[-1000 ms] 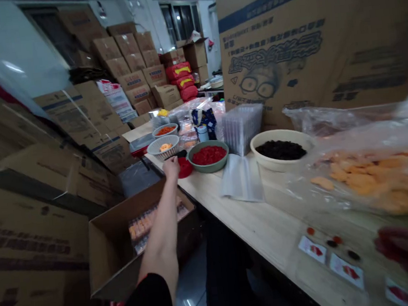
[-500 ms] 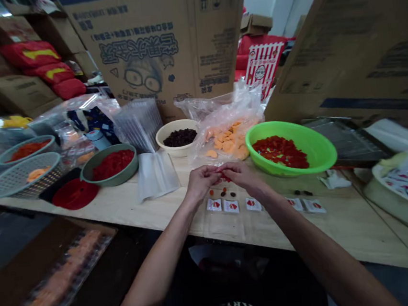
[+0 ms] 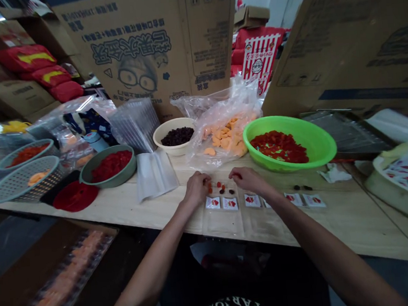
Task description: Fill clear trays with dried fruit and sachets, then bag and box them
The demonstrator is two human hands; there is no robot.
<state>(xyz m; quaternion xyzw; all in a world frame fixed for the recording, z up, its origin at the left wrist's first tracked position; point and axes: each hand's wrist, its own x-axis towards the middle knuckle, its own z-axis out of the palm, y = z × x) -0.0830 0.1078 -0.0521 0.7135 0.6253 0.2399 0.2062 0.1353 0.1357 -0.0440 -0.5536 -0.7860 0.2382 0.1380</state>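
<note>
My left hand [image 3: 196,189] is closed with its fingertips curled down by an orange-red piece [image 3: 210,189], at the left edge of a clear plastic tray [image 3: 220,223]. My right hand [image 3: 248,179] is pinched just above the table to the right; a hint of red shows at its fingertips, too small to make out. Between the hands lie small red pieces [image 3: 218,185] and dark, raisin-like pieces [image 3: 231,191]. Below them sit small white sachets with a red print [image 3: 229,204]. More sachets [image 3: 293,199] continue to the right, partly behind my right forearm.
A green bowl [image 3: 324,148] of red pieces stands beyond my right hand. Behind are a clear bag of orange discs [image 3: 224,139] and a cream bowl [image 3: 177,150] of dark pieces. Left are a grey-green bowl [image 3: 111,182] and plastic sleeves [image 3: 156,177]; right, a sachet-filled tub [image 3: 385,203].
My hands, which met over a red item, have moved apart, left hand to the left and right hand to the right. Red pieces now show on the tray between them.
</note>
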